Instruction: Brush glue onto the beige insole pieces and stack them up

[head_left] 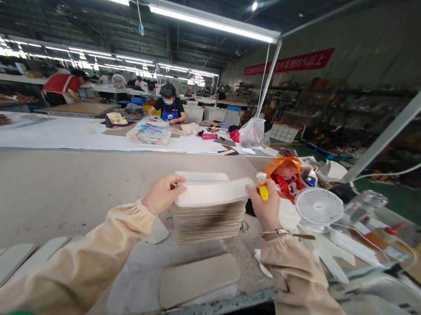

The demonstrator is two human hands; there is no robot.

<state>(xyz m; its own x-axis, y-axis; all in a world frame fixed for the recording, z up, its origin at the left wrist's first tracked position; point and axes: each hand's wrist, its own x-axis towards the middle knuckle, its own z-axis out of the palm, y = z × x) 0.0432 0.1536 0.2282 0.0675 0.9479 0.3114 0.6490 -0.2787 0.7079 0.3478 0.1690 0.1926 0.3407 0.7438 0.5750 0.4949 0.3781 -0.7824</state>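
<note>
Between my hands stands a tall stack of beige rounded panels (207, 224). At the top of it, a cream panel (213, 191) is gripped at its left end by my left hand (163, 192), thumb and fingers pinched. Its right end is pinched by my right hand (266, 203), which also carries a yellow-handled brush (264, 191) between the fingers. Whether the cream panel touches the stack beneath is hard to tell. A single beige panel (200, 280) lies flat in front of the stack on a pale sheet (135, 282).
Right of my right hand are a white fan (319, 206), an orange bag (286, 170) and a red-capped bottle (386, 235). More panels (5, 267) lie at lower left. Across the table a person in a blue apron (170, 111) works. A metal post (406, 116) rises at right.
</note>
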